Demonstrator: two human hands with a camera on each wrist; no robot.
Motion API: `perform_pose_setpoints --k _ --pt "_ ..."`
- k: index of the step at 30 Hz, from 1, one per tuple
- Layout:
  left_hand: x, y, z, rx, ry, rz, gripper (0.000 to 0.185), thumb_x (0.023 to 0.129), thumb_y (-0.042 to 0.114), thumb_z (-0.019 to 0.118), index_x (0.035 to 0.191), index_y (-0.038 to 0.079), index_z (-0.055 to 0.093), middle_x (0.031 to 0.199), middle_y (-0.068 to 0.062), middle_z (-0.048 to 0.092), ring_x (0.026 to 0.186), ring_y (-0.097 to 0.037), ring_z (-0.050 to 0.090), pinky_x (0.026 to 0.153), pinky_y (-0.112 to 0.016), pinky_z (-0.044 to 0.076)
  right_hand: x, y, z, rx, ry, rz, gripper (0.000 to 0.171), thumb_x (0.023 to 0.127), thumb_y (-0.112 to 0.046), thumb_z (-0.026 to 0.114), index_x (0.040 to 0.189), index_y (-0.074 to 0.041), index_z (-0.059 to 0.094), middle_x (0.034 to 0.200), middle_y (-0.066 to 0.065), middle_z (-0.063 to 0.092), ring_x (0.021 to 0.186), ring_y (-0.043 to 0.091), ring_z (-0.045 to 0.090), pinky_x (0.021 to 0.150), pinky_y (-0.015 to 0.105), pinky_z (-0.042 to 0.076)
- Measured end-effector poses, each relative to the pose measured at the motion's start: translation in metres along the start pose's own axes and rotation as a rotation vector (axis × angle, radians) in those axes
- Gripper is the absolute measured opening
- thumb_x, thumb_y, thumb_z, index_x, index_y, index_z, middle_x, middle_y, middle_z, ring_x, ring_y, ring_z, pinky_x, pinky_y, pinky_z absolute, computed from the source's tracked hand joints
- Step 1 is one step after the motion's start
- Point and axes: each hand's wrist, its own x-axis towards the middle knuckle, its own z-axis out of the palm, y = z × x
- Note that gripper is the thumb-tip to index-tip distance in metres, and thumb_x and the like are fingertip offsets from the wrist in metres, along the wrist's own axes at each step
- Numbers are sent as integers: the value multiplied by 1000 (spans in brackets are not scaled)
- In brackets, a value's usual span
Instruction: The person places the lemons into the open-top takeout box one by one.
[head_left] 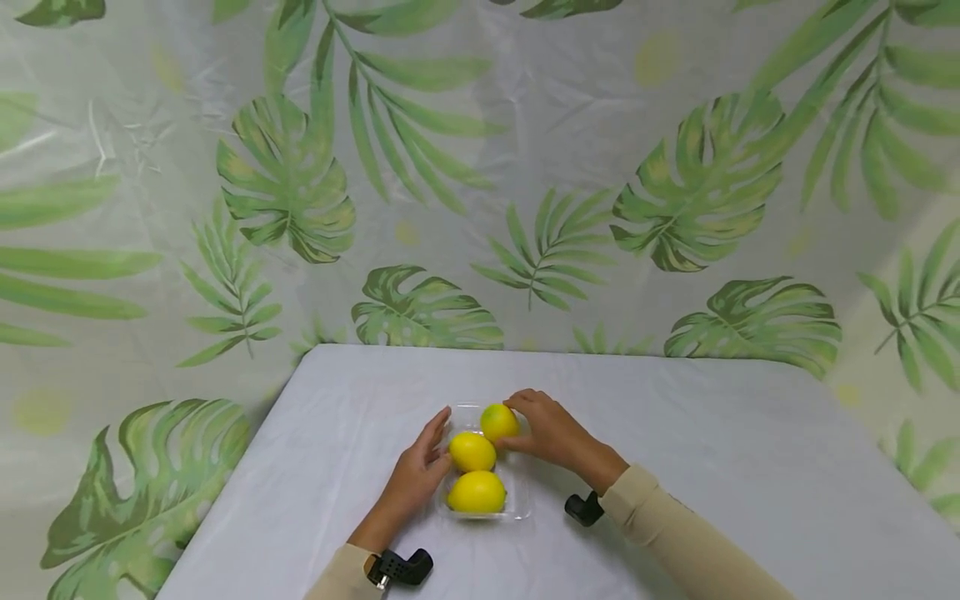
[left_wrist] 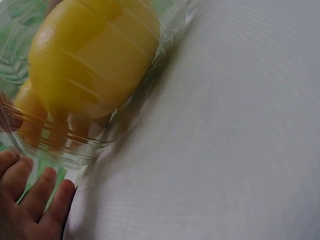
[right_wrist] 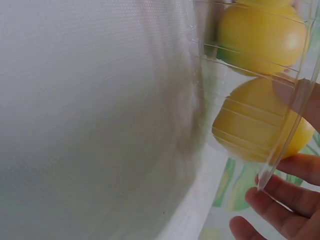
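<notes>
Three yellow lemons sit in a clear plastic container on the table. The nearest lemon (head_left: 477, 492) and the middle lemon (head_left: 471, 452) lie along its left side. At the far right end, my right hand (head_left: 551, 432) holds the far lemon (head_left: 498, 422) between thumb and fingers. That lemon (right_wrist: 250, 120) shows through the container wall (right_wrist: 240, 92) in the right wrist view, with other fingertips by the rim. My left hand (head_left: 415, 473) rests along the container's left side, fingers extended and thumb by the middle lemon. In the left wrist view, its fingers (left_wrist: 32, 192) are beside the clear wall (left_wrist: 65, 160).
A white cloth covers the table (head_left: 675, 433). Behind it hangs a sheet (head_left: 555, 167) printed with green leaves. Black wrist devices sit on the left cuff (head_left: 405, 568) and right cuff (head_left: 583, 508).
</notes>
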Motion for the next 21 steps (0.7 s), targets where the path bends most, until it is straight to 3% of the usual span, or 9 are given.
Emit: perform_pose_setpoints --k 6,10,14,21 --pt "-2 11 -1 -11 -10 13 65 95 4 49 153 18 25 156 -5 29 139 -31 35 107 -50 36 -5 5 0 -5 -3 -18 67 78 -38 79 131 -3 58 129 12 56 118 29 53 99 45 47" --pt "1 13 0 -8 -15 19 65 96 5 49 153 21 24 157 -4 28 138 -31 36 107 -51 36 -6 10 -3 9 9 -34 68 79 -36 79 133 -2 55 129 13 56 118 30 53 99 45 47" --pt "2 6 1 10 -38 -5 64 97 16 52 154 28 23 156 1 29 137 -27 40 108 -48 37 -10 11 -6 34 6 -44 69 80 -36 78 135 -3 54 129 13 55 118 30 53 99 46 47" --pt "-1 0 0 54 -87 5 67 97 37 54 154 30 21 155 -2 32 131 -30 47 107 -48 38 -24 10 -9 76 3 -8 72 79 -41 77 137 -6 53 133 10 54 121 28 52 100 47 46"
